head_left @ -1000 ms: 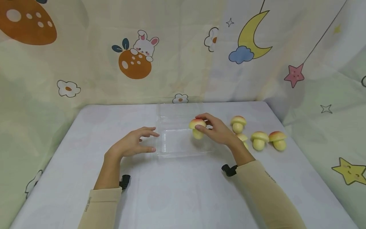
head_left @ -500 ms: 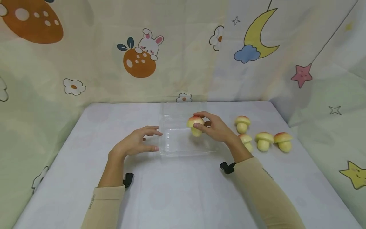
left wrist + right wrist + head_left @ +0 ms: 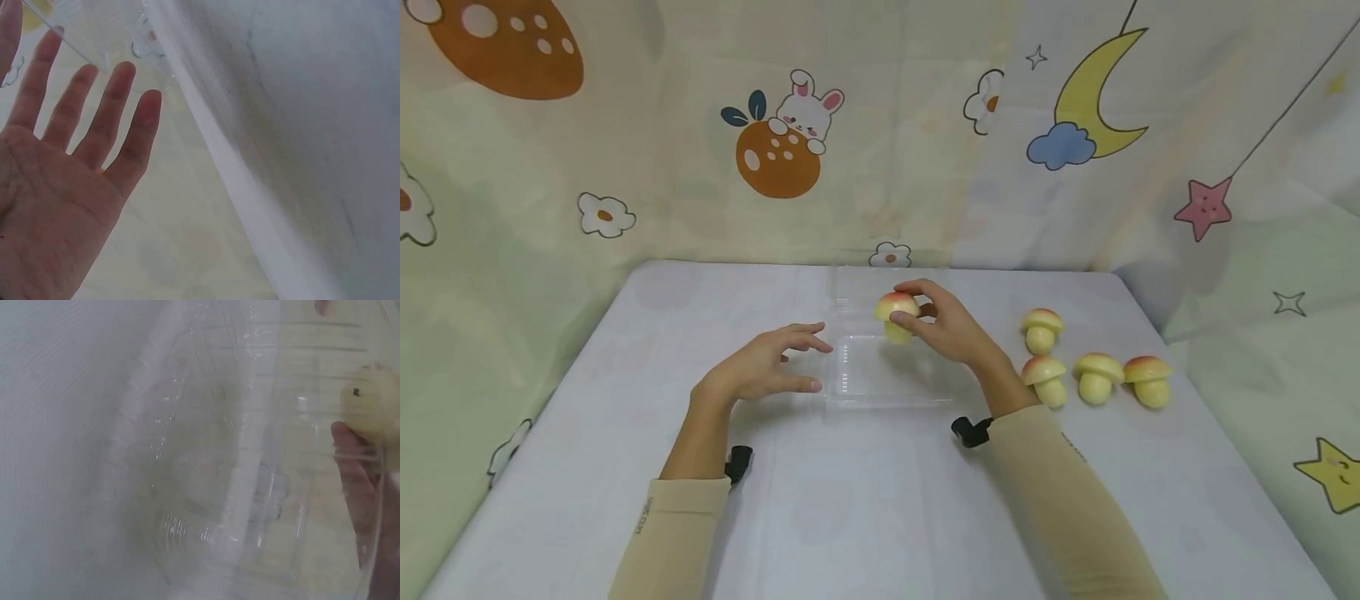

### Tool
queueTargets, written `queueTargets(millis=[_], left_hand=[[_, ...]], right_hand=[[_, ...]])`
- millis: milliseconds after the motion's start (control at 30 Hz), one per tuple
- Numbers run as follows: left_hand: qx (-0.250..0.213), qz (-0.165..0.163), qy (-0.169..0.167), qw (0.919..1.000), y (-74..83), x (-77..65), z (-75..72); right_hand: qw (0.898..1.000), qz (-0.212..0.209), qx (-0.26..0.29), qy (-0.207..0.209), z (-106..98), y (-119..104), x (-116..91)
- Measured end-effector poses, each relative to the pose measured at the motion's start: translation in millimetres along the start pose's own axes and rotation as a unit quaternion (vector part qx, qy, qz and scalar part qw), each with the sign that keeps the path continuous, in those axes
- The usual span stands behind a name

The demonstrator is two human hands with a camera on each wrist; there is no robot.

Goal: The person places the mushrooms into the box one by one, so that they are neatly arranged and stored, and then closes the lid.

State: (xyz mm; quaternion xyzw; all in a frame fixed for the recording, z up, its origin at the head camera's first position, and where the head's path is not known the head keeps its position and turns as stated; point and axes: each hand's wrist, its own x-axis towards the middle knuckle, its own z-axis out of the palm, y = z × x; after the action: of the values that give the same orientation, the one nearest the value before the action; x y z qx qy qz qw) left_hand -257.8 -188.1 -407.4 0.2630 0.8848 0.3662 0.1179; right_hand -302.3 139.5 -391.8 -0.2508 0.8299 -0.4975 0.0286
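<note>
My right hand (image 3: pixel 951 329) pinches a toy mushroom (image 3: pixel 895 306) with a red-topped yellow cap and pale stem, thumb in front and fingers behind. It is held upright above a clear plastic box (image 3: pixel 883 383), whose lid (image 3: pixel 857 287) lies back on the far side. Through the clear plastic, the right wrist view shows the mushroom's underside (image 3: pixel 362 403) and the right thumb. Beside the box's left edge is my left hand (image 3: pixel 767 362), holding nothing, its fingers spread and fingertips right at the rim. The left wrist view shows its palm (image 3: pixel 56 194) with fingers extended.
Several more toy mushrooms stand on the right of the white table (image 3: pixel 820 517), among them a rear one (image 3: pixel 1041 331) and a rightmost one (image 3: pixel 1147 382). A printed cloth (image 3: pixel 685 167) hangs behind the table's back edge.
My right hand has carried the mushroom slightly left and toward the back over the box. The left hand keeps its place at the box's left edge. The head view has shifted a little.
</note>
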Motion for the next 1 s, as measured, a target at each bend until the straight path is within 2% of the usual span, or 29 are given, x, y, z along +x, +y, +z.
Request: queueTargets(millis=[200, 367, 500, 600, 633, 833, 1000], left_hand=[[0.002, -0.013, -0.002, 0.9999, 0.4, -2.2, -1.2], [0.004, -0.008, -0.01, 0.9999, 1.0, -0.2, 0.0], [0.0, -0.016, -0.013, 0.9998, 3.4, -0.6, -1.1], [0.001, -0.022, -0.014, 0.9997, 4.8, -0.4, -1.6], [0.0, -0.022, -0.013, 0.9997, 4.6, -0.4, -1.6], [-0.001, -0.02, -0.012, 0.9997, 2.9, 0.6, 0.7], [0.002, -0.023, -0.013, 0.9997, 4.6, 2.2, 2.5]], right_hand=[[1.0, 0.02, -0.003, -0.022, 11, -3, 9], [0.998, 0.042, -0.008, -0.046, 15, -9, 8], [0.997, 0.026, -0.024, -0.063, 17, -12, 11], [0.997, 0.01, -0.03, -0.067, 20, -3, 16], [0.997, 0.01, -0.033, -0.068, 22, 3, 19], [0.995, 0.03, -0.057, -0.08, 27, 3, 21], [0.994, 0.018, -0.064, -0.081, 31, 3, 25]])
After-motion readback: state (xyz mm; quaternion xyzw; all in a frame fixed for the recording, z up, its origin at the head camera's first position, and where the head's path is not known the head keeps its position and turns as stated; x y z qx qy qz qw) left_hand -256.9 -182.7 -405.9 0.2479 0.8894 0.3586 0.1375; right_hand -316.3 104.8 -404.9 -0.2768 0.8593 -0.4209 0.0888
